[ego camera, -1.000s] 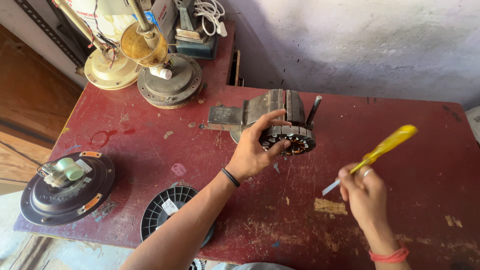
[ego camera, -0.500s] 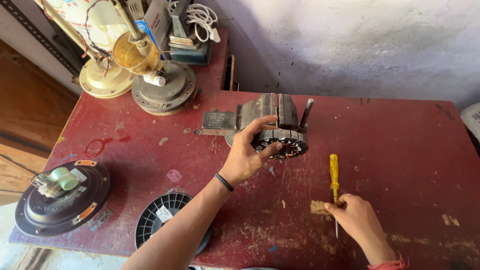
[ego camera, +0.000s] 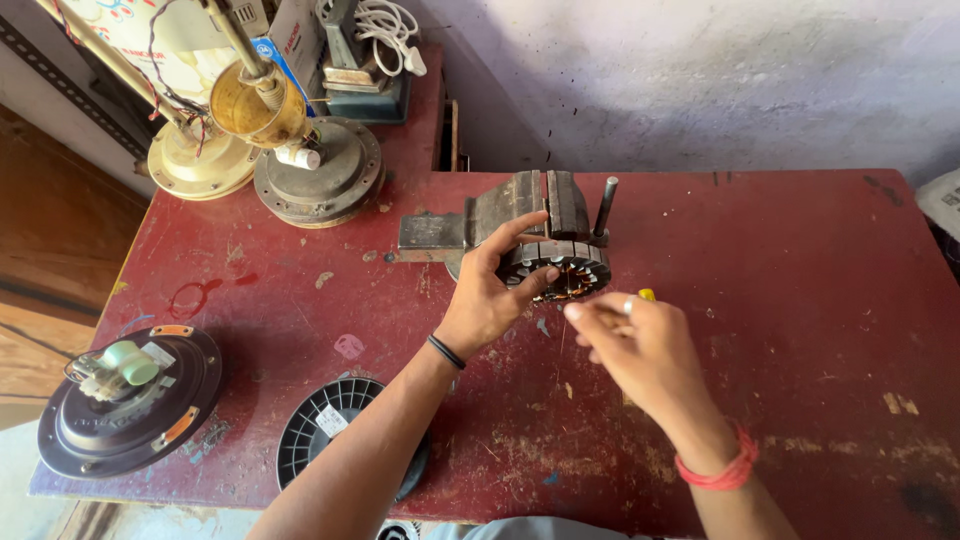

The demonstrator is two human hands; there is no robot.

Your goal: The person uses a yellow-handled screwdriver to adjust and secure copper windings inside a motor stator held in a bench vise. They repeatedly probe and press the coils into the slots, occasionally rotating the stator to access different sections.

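- The left hand (ego camera: 490, 300) wraps the near-left side of the round stator (ego camera: 558, 268), thumb lying along its outer steel ring and fingers curled up over the top toward the vise jaws; it is closed on the part, steadying it.
- The stator sits just past that hand, clamped at the front of the grey bench vise (ego camera: 520, 210) on the red table (ego camera: 800, 300).
- By its look it is a stack of steel plates with copper windings in the slots: likely heavy for its size and rigid at the rim.
- The windings look thin and easily nicked, so the safe hold is the outer ring, where the thumb already lies, not the coils in the middle.
- The right hand (ego camera: 640, 345) hovers just to the right of the left, fingertips pinched narrow near the stator's near edge; whether they hold a fine wire I cannot tell.
- A yellow screwdriver handle (ego camera: 647, 294) peeks from behind that hand's knuckles.
- Further left of the left hand lie a black vented cover (ego camera: 325, 430) and a dark motor housing (ego camera: 125, 400).
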